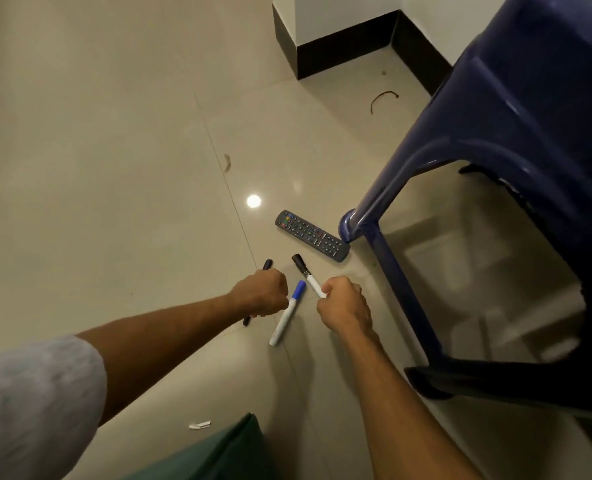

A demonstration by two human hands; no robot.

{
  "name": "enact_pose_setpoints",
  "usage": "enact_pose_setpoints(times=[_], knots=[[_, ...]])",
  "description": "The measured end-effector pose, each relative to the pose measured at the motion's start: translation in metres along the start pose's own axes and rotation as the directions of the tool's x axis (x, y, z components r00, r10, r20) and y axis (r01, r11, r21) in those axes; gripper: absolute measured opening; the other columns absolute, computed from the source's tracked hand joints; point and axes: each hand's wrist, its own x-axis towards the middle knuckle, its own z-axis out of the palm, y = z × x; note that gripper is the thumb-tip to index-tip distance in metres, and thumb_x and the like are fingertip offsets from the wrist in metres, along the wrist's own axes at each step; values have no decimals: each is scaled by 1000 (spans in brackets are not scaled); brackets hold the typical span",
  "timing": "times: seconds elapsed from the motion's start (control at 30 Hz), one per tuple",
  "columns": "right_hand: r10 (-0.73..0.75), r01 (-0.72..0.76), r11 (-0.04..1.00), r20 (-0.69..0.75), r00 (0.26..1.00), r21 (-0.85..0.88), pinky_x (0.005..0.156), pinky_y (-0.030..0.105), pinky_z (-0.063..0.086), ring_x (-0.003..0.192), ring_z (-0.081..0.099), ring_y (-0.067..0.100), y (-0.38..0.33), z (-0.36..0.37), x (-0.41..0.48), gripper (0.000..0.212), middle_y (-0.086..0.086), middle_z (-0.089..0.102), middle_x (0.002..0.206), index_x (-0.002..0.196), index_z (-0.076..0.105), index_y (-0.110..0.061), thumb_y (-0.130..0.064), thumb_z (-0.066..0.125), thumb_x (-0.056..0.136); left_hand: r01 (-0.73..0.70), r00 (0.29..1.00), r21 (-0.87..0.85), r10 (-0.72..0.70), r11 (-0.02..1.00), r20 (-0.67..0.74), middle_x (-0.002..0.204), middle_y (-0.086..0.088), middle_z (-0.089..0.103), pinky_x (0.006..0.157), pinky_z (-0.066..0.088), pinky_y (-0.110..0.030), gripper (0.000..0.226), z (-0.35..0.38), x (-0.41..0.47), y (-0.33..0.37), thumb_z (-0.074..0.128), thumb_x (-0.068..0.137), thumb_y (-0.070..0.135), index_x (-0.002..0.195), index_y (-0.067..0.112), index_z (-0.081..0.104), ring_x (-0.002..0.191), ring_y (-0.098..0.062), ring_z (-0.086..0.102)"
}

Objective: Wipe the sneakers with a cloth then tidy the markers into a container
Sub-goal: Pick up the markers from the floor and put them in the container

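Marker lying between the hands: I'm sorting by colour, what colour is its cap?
The marker has a blue cap on a white barrel; head view shows it.

At frame centre, the left hand grips a dark marker, the right hand a black-capped marker; a blue-capped marker lies on the floor between them.

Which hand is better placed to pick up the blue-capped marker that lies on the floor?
Probably the left hand: its knuckles are right beside the blue-capped marker; the right hand is slightly farther. Each is occupied: left grips a dark marker, right a black-capped marker.
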Motion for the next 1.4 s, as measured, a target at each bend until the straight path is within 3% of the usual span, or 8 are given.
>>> enact_pose_setpoints(times=[0.43, 0.57, 0.7, 0.77, 1.0, 1.17, 1.3, 1.4], knots=[[-180, 147, 953, -105, 978, -265, 81, 24, 47, 109, 54, 18, 14, 39, 36, 39, 8, 51, 127, 132, 49, -10, -14, 60, 94, -24, 998, -158, 16, 987, -53, 112, -5, 57, 85, 55, -38, 33, 24, 27, 3, 61, 88, 25, 119, 17, 53, 93, -21, 61], [-102, 88, 990, -127, 987, -110, 79, 24, 46, 107, 57, 19, 23, 41, 37, 37, 7, 54, 123, 127, 55, -10, -8, 64, 91, -21, 998, -189, 9, 982, -65, 109, -6, 56, 81, 54, -34, 34, 23, 31, 5, 60, 91, 22, 123, 14, 52, 90, -20, 58], [204, -172, 884, -27, 979, 435, 60, 16, 50, 81, 66, 14, 27, 46, 28, 24, 6, 69, 103, 104, 68, -10, 3, 65, 84, -29, 994, -234, 4, 972, -109, 114, -9, 60, 81, 52, -33, 39, 18, 33, 0, 57, 95, 29, 128, 10, 52, 95, -21, 59], [200, -207, 789, 78, 977, 578, 47, 11, 46, 67, 64, 8, 24, 51, 21, 22, 5, 71, 92, 98, 71, -9, 5, 67, 81, -49, 991, -271, 13, 961, -135, 122, -10, 61, 87, 53, -37, 43, 16, 32, -4, 57, 95, 37, 128, 10, 54, 101, -24, 61], [-23, -113, 589, 157, 987, 800, 68, 36, 61, 72, 71, 20, -9, 48, 18, 24, 9, 74, 80, 87, 72, -12, 9, 71, 76, -102, 981, -384, 29, 918, -193, 86, -8, 68, 58, 54, -30, 24, 9, 30, -9, 63, 93, 25, 107, 6, 63, 66, -18, 65], [39, -103, 679, 105, 994, 726, 69, 37, 60, 69, 66, 18, -6, 57, 27, 30, 3, 71, 80, 95, 76, -15, -1, 59, 75, -119, 961, -455, -13, 882, -276, 83, -13, 70, 69, 59, -44, 12, 6, 30, -17, 68, 90, 20, 85, 10, 63, 72, -26, 68], [112, -101, 941, -13, 994, 322, 63, 24, 51, 79, 63, 15, 6, 68, 29, 11, 3, 69, 95, 96, 70, -12, -16, 68, 86, -44, 967, -484, -85, 874, -240, 96, -15, 67, 71, 59, -47, 18, 10, 29, -24, 70, 88, 21, 97, 8, 61, 84, -30, 69], [138, -133, 976, -19, 990, 173, 70, 28, 56, 82, 64, 14, 8, 78, 28, 26, 3, 68, 100, 103, 64, -13, -32, 70, 87, -10, 969, -493, -114, 870, -221, 98, -15, 67, 70, 60, -45, 22, 12, 30, -28, 72, 86, 22, 99, 7, 61, 85, -30, 68]])
